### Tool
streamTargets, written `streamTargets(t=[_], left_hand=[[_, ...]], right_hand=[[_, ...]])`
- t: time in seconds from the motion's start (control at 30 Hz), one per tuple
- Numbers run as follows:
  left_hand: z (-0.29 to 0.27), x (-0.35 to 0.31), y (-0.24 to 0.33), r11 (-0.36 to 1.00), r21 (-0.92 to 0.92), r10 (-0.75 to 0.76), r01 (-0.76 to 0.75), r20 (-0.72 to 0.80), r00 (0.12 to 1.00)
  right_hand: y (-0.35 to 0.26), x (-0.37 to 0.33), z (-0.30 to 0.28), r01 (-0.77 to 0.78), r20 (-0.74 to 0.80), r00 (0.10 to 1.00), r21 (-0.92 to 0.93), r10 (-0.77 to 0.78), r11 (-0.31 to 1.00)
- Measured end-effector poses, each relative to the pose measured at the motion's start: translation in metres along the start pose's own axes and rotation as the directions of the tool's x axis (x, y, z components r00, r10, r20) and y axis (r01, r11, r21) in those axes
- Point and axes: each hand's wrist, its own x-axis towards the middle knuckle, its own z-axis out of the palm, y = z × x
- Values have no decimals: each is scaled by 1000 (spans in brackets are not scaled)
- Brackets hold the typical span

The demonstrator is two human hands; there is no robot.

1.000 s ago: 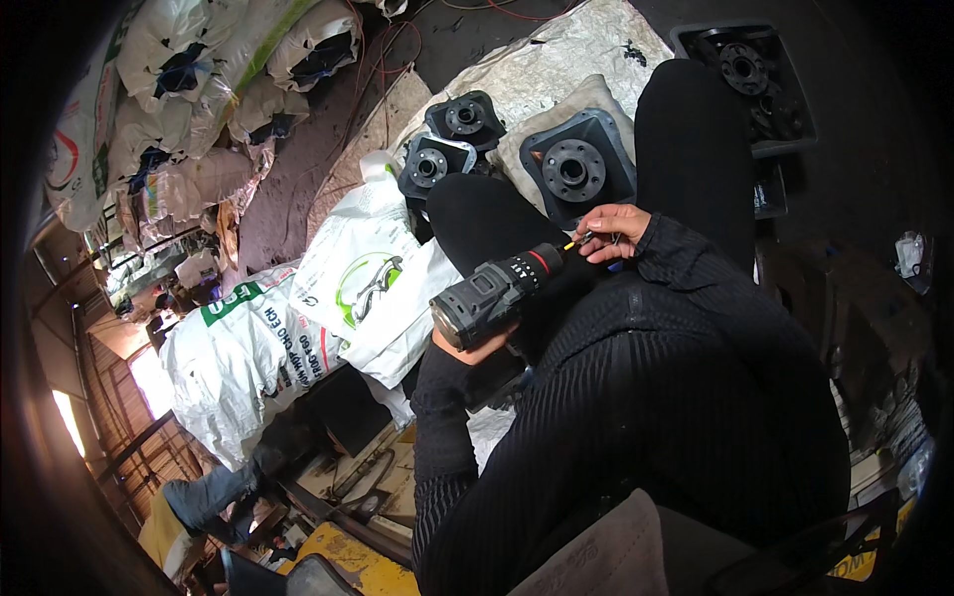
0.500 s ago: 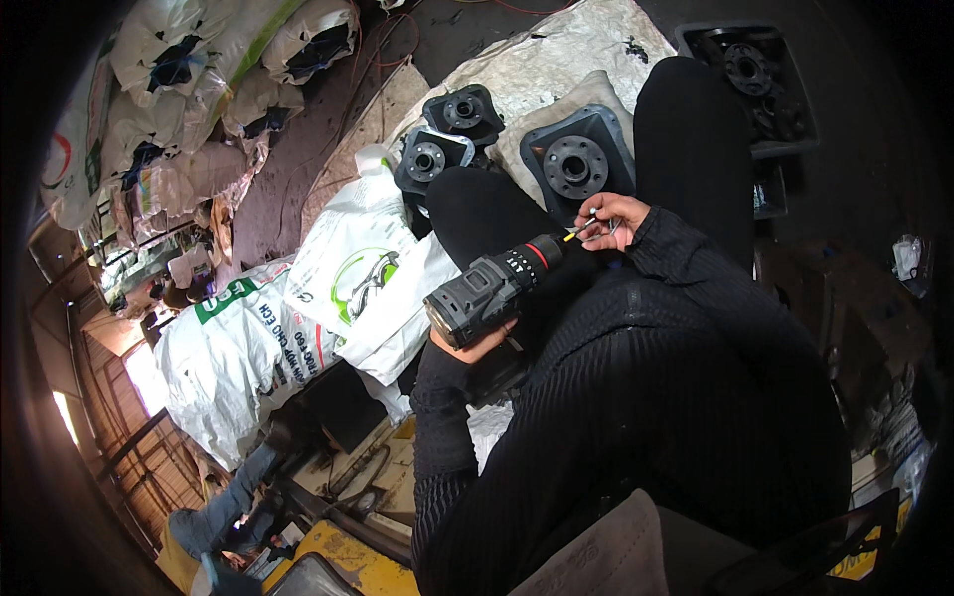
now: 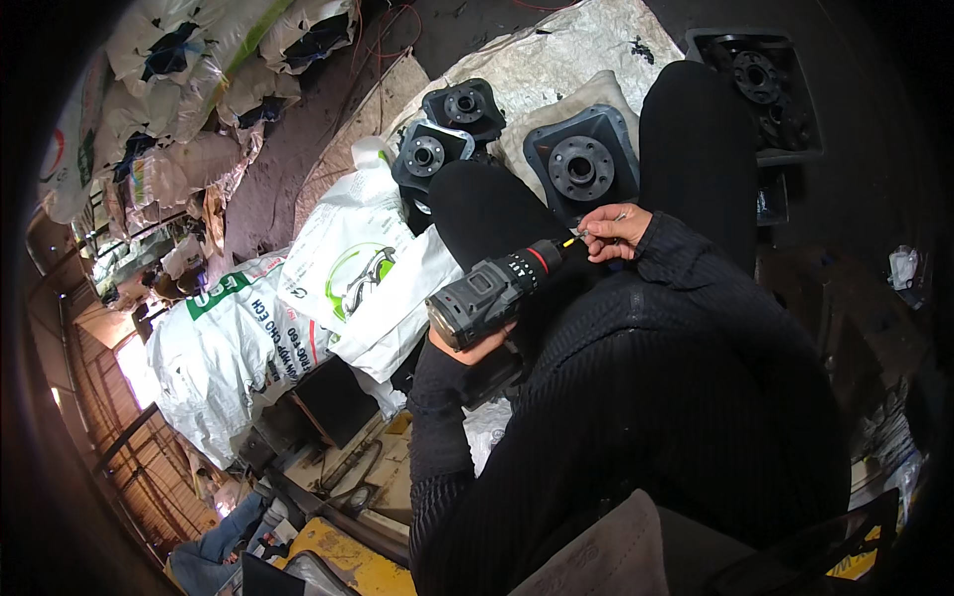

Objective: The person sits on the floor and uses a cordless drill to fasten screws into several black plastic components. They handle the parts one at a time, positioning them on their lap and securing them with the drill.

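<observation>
My left hand (image 3: 479,345) is wrapped round the grip of a black-and-grey cordless drill (image 3: 483,296), which points up to the right across my lap. A red ring circles its chuck, and a bit with a yellow band sticks out of the front. At the bit's tip, my right hand (image 3: 616,233) pinches a small metal piece, probably a screw, with finger and thumb. Just beyond that hand lies a square black part (image 3: 581,167) with a round, holed hub, resting on a pale sack (image 3: 613,96) between my knees.
Two similar black parts (image 3: 425,156) lie beyond my left knee. White printed sacks (image 3: 343,283) lean on my left. A black tray (image 3: 803,139) holding dark parts is at the far right. Another person's leg in jeans (image 3: 224,536) shows at lower left.
My right fingers have closed in on the bit's tip, and the loose metal pieces seen between them are now mostly covered. The drill has barely moved. The other person's leg has shifted.
</observation>
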Motion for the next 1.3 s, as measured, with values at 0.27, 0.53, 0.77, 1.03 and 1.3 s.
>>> streamTargets(t=[0.27, 0.53, 0.77, 1.03, 1.3], left_hand=[[0, 11, 16, 994, -75, -70, 74, 59, 996], [-4, 45, 1, 999, 39, -3, 7, -111, 994], [-4, 64, -11, 988, 149, -27, 31, -28, 999], [-4, 61, -18, 960, 265, 86, -92, 33, 996], [-6, 36, 1, 994, 83, -70, 69, 4, 998]], right_hand=[[-5, 2, 6, -101, -30, 995, -165, 97, 981], [10, -1, -1, 150, -415, 885, -170, -209, 974], [6, 5, -9, 365, -474, 721, -361, -506, 858], [-4, 4, -3, -7, -294, 955, -129, -32, 992], [-9, 11, 13, 0, -99, 995, 265, 27, 964]])
